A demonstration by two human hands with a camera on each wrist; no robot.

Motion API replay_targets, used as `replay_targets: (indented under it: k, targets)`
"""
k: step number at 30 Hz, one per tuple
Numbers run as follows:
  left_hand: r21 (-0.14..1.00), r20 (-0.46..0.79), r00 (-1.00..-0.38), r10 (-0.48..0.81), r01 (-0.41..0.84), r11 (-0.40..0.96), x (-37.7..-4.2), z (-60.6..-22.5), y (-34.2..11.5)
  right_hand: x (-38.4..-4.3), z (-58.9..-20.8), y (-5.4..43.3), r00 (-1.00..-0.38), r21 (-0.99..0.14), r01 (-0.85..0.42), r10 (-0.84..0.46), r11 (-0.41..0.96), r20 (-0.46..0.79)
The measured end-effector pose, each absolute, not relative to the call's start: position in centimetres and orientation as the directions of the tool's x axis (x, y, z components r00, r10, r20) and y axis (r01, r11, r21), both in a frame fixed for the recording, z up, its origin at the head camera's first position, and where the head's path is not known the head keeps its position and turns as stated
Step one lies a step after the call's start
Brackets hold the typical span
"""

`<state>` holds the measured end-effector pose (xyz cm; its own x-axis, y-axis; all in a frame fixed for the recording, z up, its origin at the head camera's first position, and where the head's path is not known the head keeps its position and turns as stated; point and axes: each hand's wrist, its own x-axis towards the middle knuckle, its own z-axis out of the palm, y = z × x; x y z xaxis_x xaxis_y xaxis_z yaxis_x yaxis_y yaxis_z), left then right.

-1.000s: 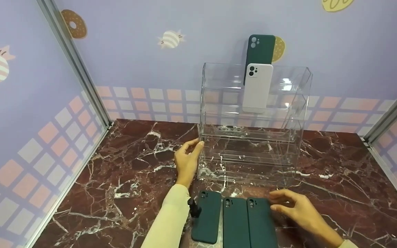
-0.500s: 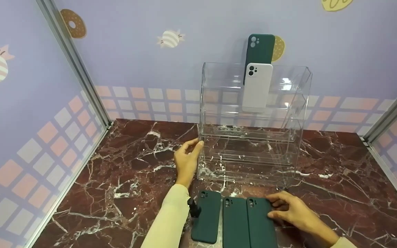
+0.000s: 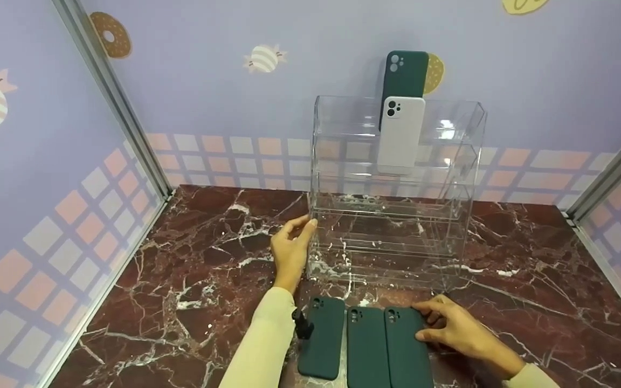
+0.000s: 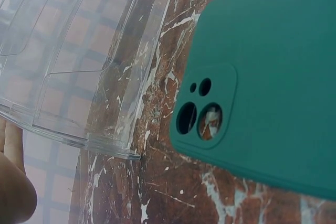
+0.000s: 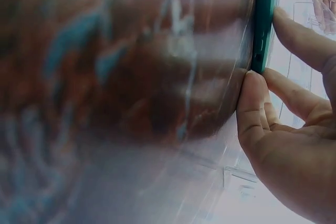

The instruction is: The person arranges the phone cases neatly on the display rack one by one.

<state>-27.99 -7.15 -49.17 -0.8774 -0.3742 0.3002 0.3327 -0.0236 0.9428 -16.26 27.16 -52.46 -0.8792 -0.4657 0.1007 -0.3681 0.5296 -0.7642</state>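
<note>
Three dark green phone cases lie face down on the table: a left case (image 3: 322, 339), a middle case (image 3: 367, 347) and a right case (image 3: 407, 347). My right hand (image 3: 459, 328) holds the right case at its upper right corner, thumb on the side edge and fingertips at the top end. In the right wrist view this phone case (image 5: 265, 19) shows edge-on beside the fingers. My left hand (image 3: 290, 250) touches the left side of a clear tiered display rack (image 3: 313, 161) with thumb and fingertips. Close in the left wrist view is a green phone case (image 4: 273, 77) with camera holes.
A white phone case (image 3: 399, 134) stands in an upper tier of the rack, a green phone case (image 3: 406, 75) behind it in the top tier. Patterned walls (image 3: 208, 81) enclose the marbled table (image 3: 202, 258) at the back and sides.
My right hand has shifted a little left, its fingertips and thumb coming onto the right case's corner and edge. The left hand stays at the rack's side.
</note>
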Motion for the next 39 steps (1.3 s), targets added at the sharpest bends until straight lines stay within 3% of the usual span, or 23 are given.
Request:
replay_targets:
  k: [14,22,34,39]
  targets:
    - [0.944,0.31,-0.877,-0.368,0.33,0.01,-27.9,-49.1,-7.3,-16.0,-52.1,27.2,-0.89,-0.819,-0.262,-0.456,0.51,0.001]
    - [0.939,0.31,-0.871,-0.382,0.343,-0.02,-27.8,-49.0,-7.1,-16.4,-52.0,28.0,-0.896,-0.86,-0.235,-0.444,0.453,0.011]
    - [0.944,0.3,-0.867,-0.399,0.33,-0.009,-27.9,-48.9,-7.0,-16.1,-50.0,29.1,-0.933,-0.821,-0.282,-0.341,0.496,0.114]
    - [0.94,0.308,-0.864,-0.398,0.342,-0.015,-27.9,-48.8,-6.9,-16.0,-48.9,29.0,-0.934,-0.849,-0.3,-0.312,0.434,0.171]
